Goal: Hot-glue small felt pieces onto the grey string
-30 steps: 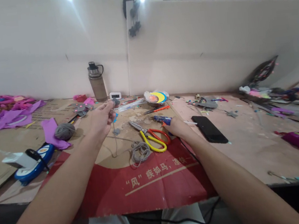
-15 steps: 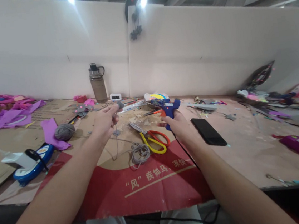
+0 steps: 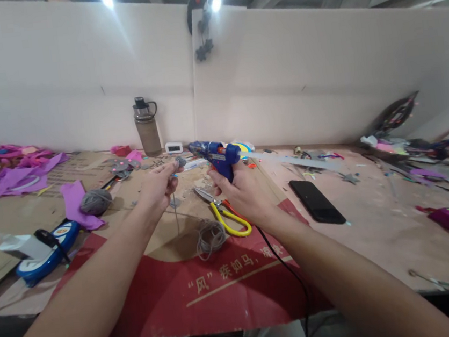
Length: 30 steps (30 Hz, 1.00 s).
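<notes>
My left hand [image 3: 157,187] is raised over the table and pinches a small grey felt piece [image 3: 180,162] between its fingertips; a thin grey cord [image 3: 176,217] hangs from it down to a grey cord bundle [image 3: 209,237]. My right hand [image 3: 240,189] grips a blue glue gun [image 3: 215,155] by its handle, nozzle pointing left and close to the grey piece. A black cable [image 3: 288,269] runs from the gun toward me. Yellow and orange scissors [image 3: 225,214] lie under the right hand on the red and brown cardboard sheet [image 3: 206,295].
A grey yarn ball [image 3: 95,201] and purple felt scraps [image 3: 14,176] lie at the left, with a blue device [image 3: 49,250] beside them. A water bottle [image 3: 146,126] stands at the white back wall. A black phone [image 3: 316,201] lies at the right, with craft clutter [image 3: 409,153] beyond.
My right hand picked the glue gun up off the table and swung it left and up until its nozzle came close to the grey piece in my left hand. The left hand stayed nearly still.
</notes>
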Motion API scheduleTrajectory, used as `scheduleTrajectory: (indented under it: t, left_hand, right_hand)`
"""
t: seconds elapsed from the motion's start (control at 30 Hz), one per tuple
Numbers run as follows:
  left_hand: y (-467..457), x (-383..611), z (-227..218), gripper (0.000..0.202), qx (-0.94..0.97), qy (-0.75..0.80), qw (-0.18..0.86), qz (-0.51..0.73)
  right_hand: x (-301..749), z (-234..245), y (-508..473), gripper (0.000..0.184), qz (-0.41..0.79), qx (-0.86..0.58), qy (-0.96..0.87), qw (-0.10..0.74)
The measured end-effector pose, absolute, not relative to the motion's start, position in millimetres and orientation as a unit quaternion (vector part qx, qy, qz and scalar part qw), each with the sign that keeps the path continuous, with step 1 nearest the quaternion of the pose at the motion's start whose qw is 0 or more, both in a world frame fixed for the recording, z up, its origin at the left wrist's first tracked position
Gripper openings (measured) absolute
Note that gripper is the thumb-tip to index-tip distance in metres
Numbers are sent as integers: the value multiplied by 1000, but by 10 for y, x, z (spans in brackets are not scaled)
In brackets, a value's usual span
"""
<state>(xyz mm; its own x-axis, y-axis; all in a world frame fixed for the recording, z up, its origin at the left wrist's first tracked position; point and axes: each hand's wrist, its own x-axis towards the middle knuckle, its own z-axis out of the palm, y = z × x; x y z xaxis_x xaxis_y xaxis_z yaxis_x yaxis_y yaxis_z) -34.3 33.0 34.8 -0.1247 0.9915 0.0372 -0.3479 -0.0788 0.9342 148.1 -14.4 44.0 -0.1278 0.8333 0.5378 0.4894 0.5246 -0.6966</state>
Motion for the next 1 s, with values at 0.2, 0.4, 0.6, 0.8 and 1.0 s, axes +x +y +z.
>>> scheduleTrajectory:
  t: [0.2, 0.4, 0.6, 0.8, 1.0]
  left_hand:
    - [388, -440, 368, 10, 323, 400, 572, 639]
    - [406, -447, 367, 7, 312, 410, 575, 636]
    - [384, -405, 369, 10, 339, 419, 553, 635]
    - [326, -363, 361, 16, 392, 410, 512, 645]
    - [312, -346, 331, 17, 408, 411, 471, 665]
  right_hand:
    - [1323, 465, -75, 29, 156, -433, -748, 478]
    - [1298, 366, -128, 34, 143, -451, -753, 458]
    - [1315, 373, -128, 30, 145, -425, -770, 453]
    - [1307, 331, -133, 33, 129, -420, -766, 469]
    - [1286, 313, -139, 33, 112, -427, -764, 470]
